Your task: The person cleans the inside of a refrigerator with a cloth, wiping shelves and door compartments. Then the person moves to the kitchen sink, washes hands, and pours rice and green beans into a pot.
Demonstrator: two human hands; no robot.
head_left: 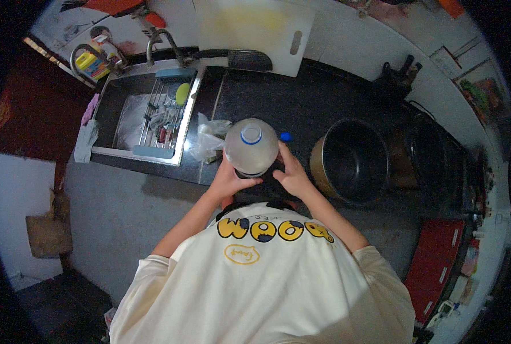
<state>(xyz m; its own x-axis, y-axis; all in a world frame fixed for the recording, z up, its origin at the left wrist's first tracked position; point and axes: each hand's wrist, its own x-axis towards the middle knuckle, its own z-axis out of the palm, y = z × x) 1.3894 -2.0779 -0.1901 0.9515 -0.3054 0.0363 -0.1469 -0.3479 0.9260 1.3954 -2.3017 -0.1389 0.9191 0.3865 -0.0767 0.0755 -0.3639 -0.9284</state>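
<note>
Both hands clasp a large translucent plastic jug (pixel 251 147) at the edge of a dark countertop (pixel 301 97) — the left hand (pixel 228 179) wrapped around its lower left side, the right hand (pixel 293 172) pressed against its right side. The jug stands upright, its open mouth ringed in blue and facing the camera. A small blue cap (pixel 285 137) lies on the counter just beside the jug, near the right hand's fingertips. Crumpled clear plastic bags (pixel 208 139) sit to the jug's left, between it and the steel sink (pixel 130 117), where a drying rack (pixel 165 114) holds a yellow-green sponge (pixel 182 93). To the right stands a wide dark pot (pixel 350 160) with a brassy outer wall. A white cutting board (pixel 255 31) leans against the wall behind the tap (pixel 162 43).
</note>
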